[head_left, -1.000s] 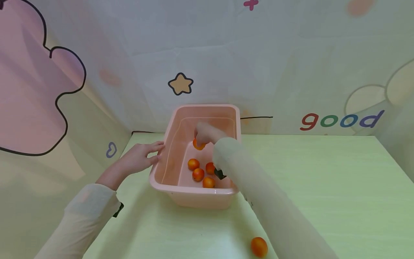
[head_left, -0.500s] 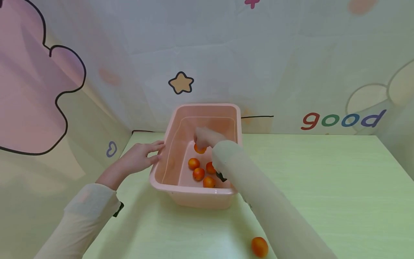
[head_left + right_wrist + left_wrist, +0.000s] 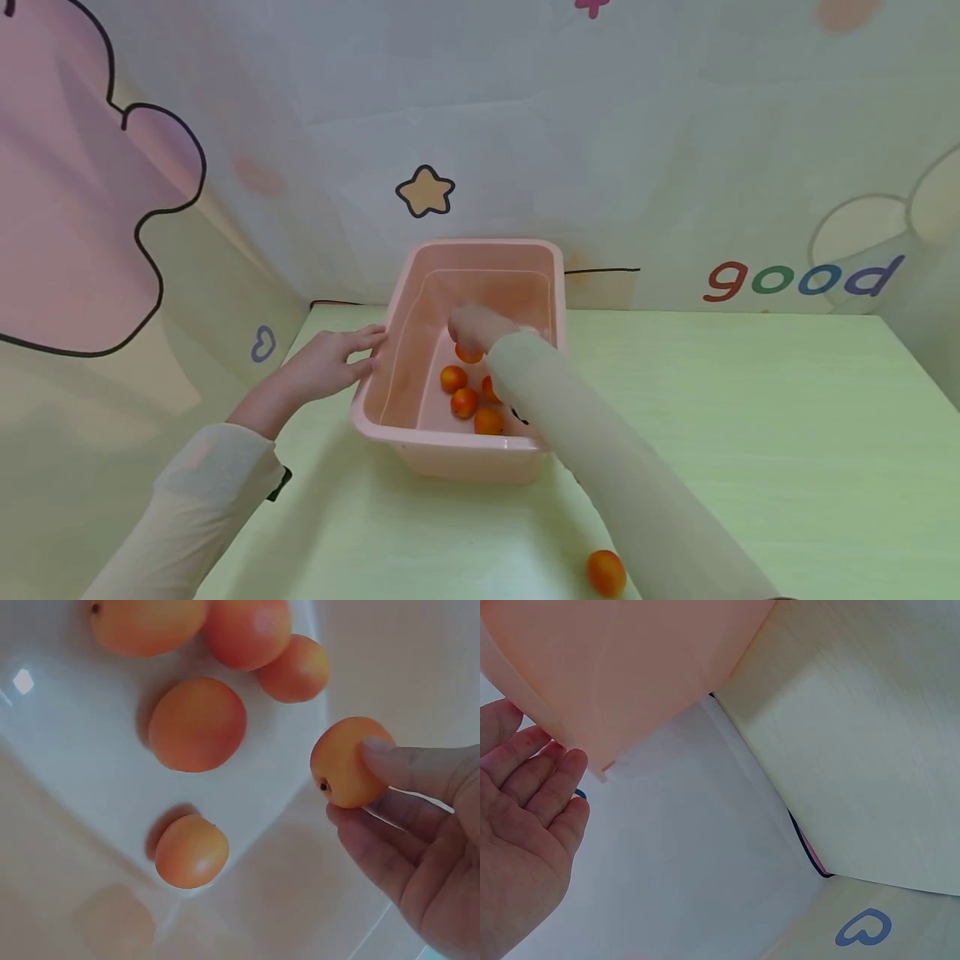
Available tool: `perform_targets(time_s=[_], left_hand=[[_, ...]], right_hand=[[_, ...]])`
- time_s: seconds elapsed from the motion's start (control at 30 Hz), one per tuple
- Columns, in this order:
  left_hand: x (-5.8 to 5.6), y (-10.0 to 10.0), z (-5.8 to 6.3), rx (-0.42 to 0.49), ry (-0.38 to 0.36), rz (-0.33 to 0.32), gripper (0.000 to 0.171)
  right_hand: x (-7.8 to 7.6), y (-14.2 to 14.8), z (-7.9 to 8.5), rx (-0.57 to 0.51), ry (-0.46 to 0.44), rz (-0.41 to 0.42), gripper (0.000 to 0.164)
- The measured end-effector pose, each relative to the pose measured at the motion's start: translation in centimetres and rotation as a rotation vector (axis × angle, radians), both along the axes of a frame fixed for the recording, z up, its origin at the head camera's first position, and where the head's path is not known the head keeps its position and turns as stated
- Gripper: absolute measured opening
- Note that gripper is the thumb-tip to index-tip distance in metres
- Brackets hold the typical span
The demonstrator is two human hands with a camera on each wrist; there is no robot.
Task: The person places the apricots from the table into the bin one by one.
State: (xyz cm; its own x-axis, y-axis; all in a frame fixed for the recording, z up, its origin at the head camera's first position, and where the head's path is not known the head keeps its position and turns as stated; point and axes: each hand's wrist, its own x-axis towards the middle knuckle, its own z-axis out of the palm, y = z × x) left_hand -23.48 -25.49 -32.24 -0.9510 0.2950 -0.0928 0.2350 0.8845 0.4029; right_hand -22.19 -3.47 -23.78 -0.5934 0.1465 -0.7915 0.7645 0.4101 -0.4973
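Observation:
A pink plastic basin (image 3: 468, 463) stands at the back of the table. My left hand (image 3: 324, 365) touches its left rim with relaxed, nearly straight fingers; the left wrist view shows the fingertips (image 3: 574, 761) right at the rim. Inside the basin, my right hand (image 3: 480, 327) pinches an orange-red apricot (image 3: 346, 761) between thumb and fingers, its small dark stem spot showing. More apricots lie on the basin floor, among them one apricot (image 3: 197, 724) near the held one and another apricot (image 3: 192, 852) toward the corner. My right forearm hides part of the basin's right side.
One loose apricot (image 3: 606, 573) lies on the pale green table (image 3: 750, 433) at the front, beside my right sleeve. Behind the table hangs a printed backdrop (image 3: 525, 150) with a star and the word "good".
My right hand, with the apricot in its fingers, has come slightly down and nearer inside the basin. The left hand keeps its place at the rim, and the view has shifted a little.

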Motion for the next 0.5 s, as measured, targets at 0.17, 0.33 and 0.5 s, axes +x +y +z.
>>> perform_targets(time_s=[0.17, 0.33, 0.5], left_hand=[[0.0, 0.4, 0.2, -0.01, 0.0, -0.002, 0.05], [0.1, 0.5, 0.4, -0.002, -0.025, 0.006, 0.051], [0.1, 0.4, 0.4, -0.009, -0.003, -0.003, 0.05]], right_hand=[[0.1, 0.2, -0.2, -0.014, 0.001, -0.017, 0.034], [0.3, 0.6, 0.6, -0.02, 0.028, 0.001, 0.033], [0.0, 1.2, 2.2, -0.034, 0.037, 0.026, 0.037]])
